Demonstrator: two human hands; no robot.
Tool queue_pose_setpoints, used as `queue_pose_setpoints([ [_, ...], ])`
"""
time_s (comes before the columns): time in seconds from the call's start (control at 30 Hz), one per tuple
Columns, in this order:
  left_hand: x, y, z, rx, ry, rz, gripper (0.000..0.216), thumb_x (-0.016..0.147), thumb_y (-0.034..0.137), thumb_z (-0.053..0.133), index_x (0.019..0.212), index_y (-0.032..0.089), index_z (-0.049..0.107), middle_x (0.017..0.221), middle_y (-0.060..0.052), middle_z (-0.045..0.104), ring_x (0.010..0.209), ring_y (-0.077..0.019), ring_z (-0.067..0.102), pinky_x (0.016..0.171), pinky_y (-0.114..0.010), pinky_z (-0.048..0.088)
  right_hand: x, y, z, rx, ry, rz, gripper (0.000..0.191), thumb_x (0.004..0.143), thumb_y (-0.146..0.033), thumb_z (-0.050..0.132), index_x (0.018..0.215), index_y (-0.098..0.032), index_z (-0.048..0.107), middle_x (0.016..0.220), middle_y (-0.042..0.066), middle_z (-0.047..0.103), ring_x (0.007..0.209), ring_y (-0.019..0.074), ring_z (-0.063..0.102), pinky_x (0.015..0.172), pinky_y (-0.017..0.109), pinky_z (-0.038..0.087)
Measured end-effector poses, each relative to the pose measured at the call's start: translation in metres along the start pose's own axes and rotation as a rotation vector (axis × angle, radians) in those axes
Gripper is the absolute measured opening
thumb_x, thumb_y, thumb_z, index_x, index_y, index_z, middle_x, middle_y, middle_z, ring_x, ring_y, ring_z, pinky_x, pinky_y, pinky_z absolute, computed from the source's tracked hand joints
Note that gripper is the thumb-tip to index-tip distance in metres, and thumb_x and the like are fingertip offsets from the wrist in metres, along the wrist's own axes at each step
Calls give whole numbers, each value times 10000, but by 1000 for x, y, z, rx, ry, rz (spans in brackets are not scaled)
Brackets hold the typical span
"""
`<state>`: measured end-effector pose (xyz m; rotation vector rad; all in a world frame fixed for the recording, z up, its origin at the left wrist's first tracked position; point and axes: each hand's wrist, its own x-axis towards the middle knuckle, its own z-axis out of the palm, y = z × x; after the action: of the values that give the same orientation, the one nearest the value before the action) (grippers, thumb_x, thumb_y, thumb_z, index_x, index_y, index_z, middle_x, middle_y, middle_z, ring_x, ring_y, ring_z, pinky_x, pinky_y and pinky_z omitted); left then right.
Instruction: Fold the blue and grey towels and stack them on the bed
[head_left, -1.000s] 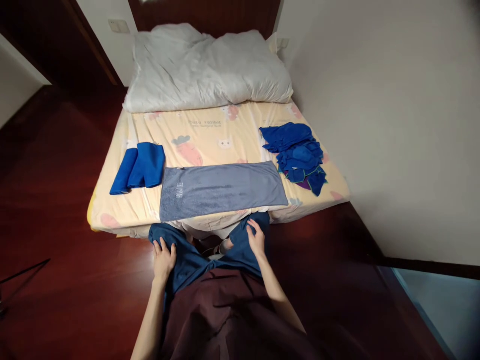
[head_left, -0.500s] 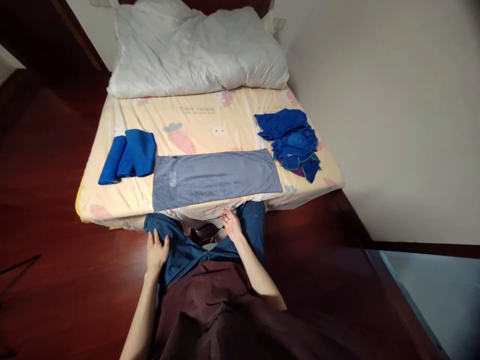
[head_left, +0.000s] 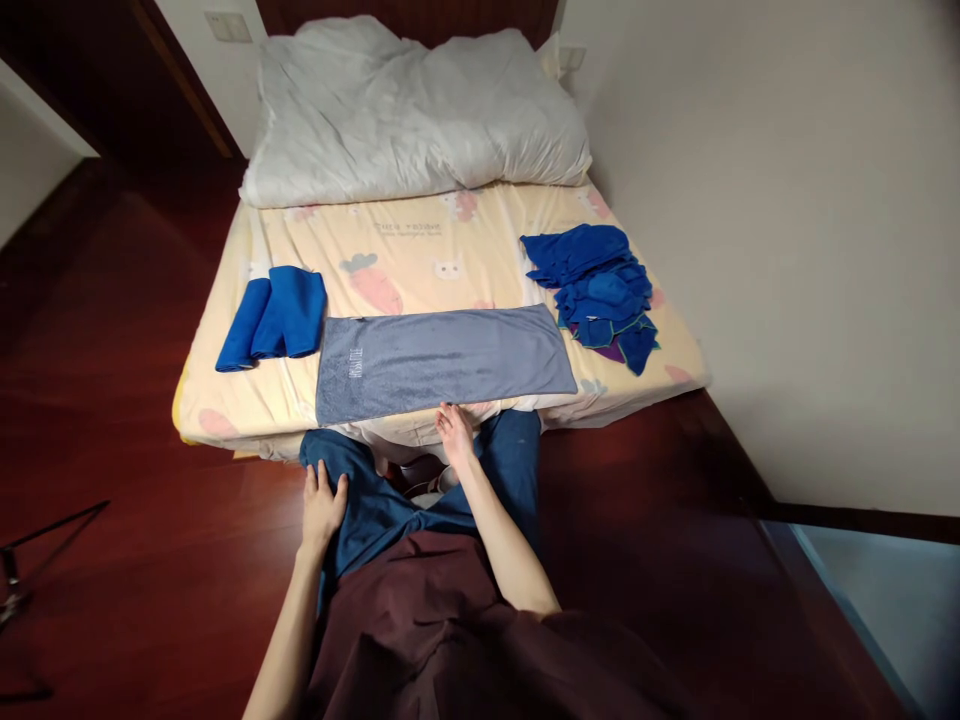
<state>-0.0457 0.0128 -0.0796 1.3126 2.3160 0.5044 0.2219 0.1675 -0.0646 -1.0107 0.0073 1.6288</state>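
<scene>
A grey towel [head_left: 450, 360] lies spread flat along the front of the bed, white lettering near its left end. My right hand [head_left: 454, 434] is just in front of the towel's near edge, fingers extended and nothing in it; whether the fingertips touch the cloth I cannot tell. On my left thigh rests my left hand [head_left: 323, 505], its fingers spread and holding nothing. Two rolled or folded blue cloths [head_left: 274, 315] lie side by side left of the towel. To its right is a loose heap of crumpled blue cloths [head_left: 600, 285], with a bit of purple showing underneath.
The bed [head_left: 247, 405] has a yellow sheet printed with carrots and rabbits. A large white quilt [head_left: 420, 120] is bunched at its head. A white wall [head_left: 787, 250] runs along the right side. Thin black legs of a stand [head_left: 60, 525] rest on the floor at left.
My right hand has moved slightly forward, closer to the towel's near edge. My left hand stays on my thigh. The whole view has shifted a little; the cloths lie as before.
</scene>
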Motion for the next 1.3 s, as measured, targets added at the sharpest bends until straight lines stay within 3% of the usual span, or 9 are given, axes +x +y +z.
queue_pose_setpoints([
  [0.3,3,-2,0,26,-2,2,827,929,556,398,1550,14,336,1627,-273,259,1537,-379,214,1227,-525,277,15,3,12,206,128,45,90,932,-183,611,863,-209,663,954,17,767,684,72,667,693,170,581],
  [0.47,3,1,-1,82,0,7,803,929,541,397,1532,12,364,1602,-287,304,1510,-391,287,1201,-526,330,14,7,3,299,89,78,125,946,-178,583,895,-198,696,977,18,768,768,79,707,763,190,607],
  [0.63,12,22,-10,194,30,92,722,918,497,407,1432,-3,487,1514,-305,430,1424,-436,420,1142,-570,394,19,4,-4,234,65,60,64,907,-274,691,913,-210,691,1021,33,773,684,90,680,660,201,605],
  [0.77,40,86,-31,192,-72,393,452,964,405,375,1236,175,653,1208,-144,695,1174,-321,647,1034,-441,506,21,2,-11,259,73,116,29,898,-239,692,913,-215,686,1014,15,772,668,74,668,641,177,581],
  [0.83,65,134,-39,150,-126,470,396,992,381,362,1182,219,669,1130,-98,724,1030,-264,699,935,-369,546,21,0,-12,258,60,133,27,901,-237,684,922,-221,682,1044,6,770,674,71,670,645,180,574],
  [0.93,120,212,-40,156,-146,619,346,990,339,401,1143,232,692,1088,-78,732,986,-227,698,915,-316,538,23,-2,-11,239,60,140,41,896,-242,685,933,-225,676,1038,1,772,646,72,660,628,186,560],
  [1.07,211,305,-17,323,-179,773,360,985,248,401,1168,192,706,1162,-105,716,1145,-244,642,985,-331,513,29,-1,-14,197,114,161,92,854,-269,717,922,-225,673,974,3,771,668,95,673,658,218,559],
  [1.13,252,340,1,398,-215,770,384,971,197,407,1238,169,681,1235,-120,694,1186,-245,624,1001,-332,503,32,1,-18,166,117,157,108,833,-288,727,900,-232,664,942,2,767,699,116,685,700,250,563],
  [1.3,326,385,49,542,-303,655,430,983,230,434,1371,162,608,1199,-148,697,1123,-251,651,972,-338,500,33,0,-23,104,137,168,156,825,-322,741,819,-230,616,899,8,758,661,119,658,696,273,542],
])
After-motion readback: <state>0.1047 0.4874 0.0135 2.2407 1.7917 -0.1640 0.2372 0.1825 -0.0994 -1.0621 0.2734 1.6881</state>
